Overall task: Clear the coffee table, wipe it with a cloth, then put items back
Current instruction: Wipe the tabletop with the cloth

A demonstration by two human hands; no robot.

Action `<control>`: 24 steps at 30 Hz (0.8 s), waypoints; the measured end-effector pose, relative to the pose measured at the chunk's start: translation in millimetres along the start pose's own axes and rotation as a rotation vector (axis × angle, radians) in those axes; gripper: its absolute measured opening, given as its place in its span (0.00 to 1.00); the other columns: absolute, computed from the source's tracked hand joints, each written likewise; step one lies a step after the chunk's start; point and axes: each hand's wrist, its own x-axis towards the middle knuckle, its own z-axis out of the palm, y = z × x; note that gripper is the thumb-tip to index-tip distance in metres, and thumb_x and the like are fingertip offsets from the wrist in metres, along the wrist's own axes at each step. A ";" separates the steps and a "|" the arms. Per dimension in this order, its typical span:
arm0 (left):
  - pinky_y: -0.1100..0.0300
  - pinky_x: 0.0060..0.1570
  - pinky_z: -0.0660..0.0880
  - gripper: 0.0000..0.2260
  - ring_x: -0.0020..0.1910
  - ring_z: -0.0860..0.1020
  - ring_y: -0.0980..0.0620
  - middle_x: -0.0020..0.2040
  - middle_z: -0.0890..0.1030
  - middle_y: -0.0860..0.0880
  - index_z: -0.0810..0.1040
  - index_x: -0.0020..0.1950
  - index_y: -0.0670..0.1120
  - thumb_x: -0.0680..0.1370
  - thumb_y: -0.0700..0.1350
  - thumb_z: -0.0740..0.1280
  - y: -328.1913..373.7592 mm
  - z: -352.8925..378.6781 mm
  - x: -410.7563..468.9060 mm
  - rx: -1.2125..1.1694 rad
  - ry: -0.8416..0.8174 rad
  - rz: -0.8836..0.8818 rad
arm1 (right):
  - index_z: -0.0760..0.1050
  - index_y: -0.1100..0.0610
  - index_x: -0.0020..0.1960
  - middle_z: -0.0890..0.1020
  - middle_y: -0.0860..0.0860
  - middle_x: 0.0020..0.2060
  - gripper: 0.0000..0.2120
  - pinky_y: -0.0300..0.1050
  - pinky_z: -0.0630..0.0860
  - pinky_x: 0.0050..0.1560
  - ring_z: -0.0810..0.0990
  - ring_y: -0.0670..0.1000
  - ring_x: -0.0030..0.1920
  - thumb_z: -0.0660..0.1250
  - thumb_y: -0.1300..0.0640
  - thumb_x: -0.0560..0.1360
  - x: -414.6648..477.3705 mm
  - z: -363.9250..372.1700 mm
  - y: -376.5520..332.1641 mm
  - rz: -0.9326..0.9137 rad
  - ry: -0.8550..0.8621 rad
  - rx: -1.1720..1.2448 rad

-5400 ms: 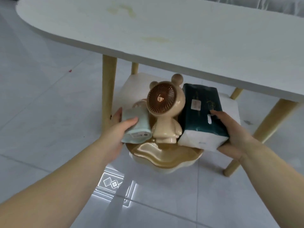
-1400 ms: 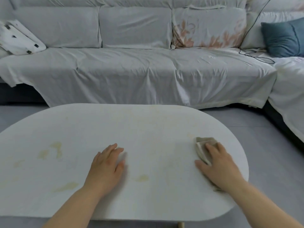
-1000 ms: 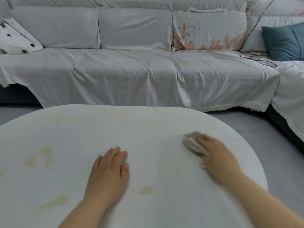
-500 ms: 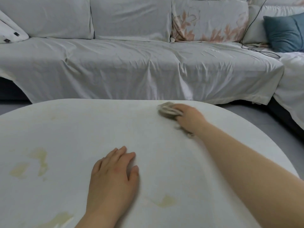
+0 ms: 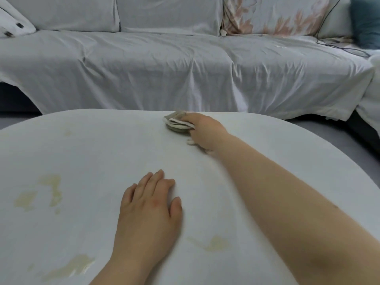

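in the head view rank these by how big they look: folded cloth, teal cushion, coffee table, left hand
1. coffee table
2. left hand, though it is nearest the camera, which enlarges it
3. teal cushion and folded cloth look much alike; the cushion is cut off by the frame edge, so these two stay unranked.

On the counter [image 5: 82, 153], the left hand [image 5: 148, 208] lies flat near the front edge, the right hand [image 5: 205, 130] rests on the cloth [image 5: 176, 124] at the far edge, and a sofa [image 5: 185, 64] stands behind.
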 end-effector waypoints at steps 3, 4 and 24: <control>0.65 0.63 0.38 0.27 0.73 0.49 0.60 0.74 0.55 0.59 0.60 0.67 0.57 0.68 0.56 0.41 0.7 -0.7 1.2 0.015 -0.011 0.002 | 0.69 0.49 0.64 0.78 0.57 0.59 0.23 0.26 0.69 0.31 0.74 0.51 0.45 0.54 0.67 0.73 -22.6 -42.6 61.8 0.281 0.210 0.121; 0.65 0.63 0.38 0.27 0.73 0.48 0.60 0.74 0.54 0.59 0.59 0.66 0.57 0.69 0.56 0.41 0.2 -0.3 1.3 0.023 -0.011 0.005 | 0.68 0.51 0.65 0.78 0.59 0.58 0.23 0.32 0.73 0.37 0.75 0.54 0.45 0.54 0.66 0.73 -32.0 -55.5 80.6 0.431 0.305 0.071; 0.58 0.68 0.47 0.17 0.73 0.56 0.55 0.73 0.63 0.54 0.67 0.65 0.52 0.76 0.49 0.57 -0.4 -1.6 2.2 -0.071 -0.014 -0.021 | 0.69 0.55 0.63 0.71 0.56 0.65 0.21 0.51 0.69 0.55 0.71 0.62 0.59 0.56 0.66 0.72 -155.8 -86.2 108.5 0.740 0.395 -0.170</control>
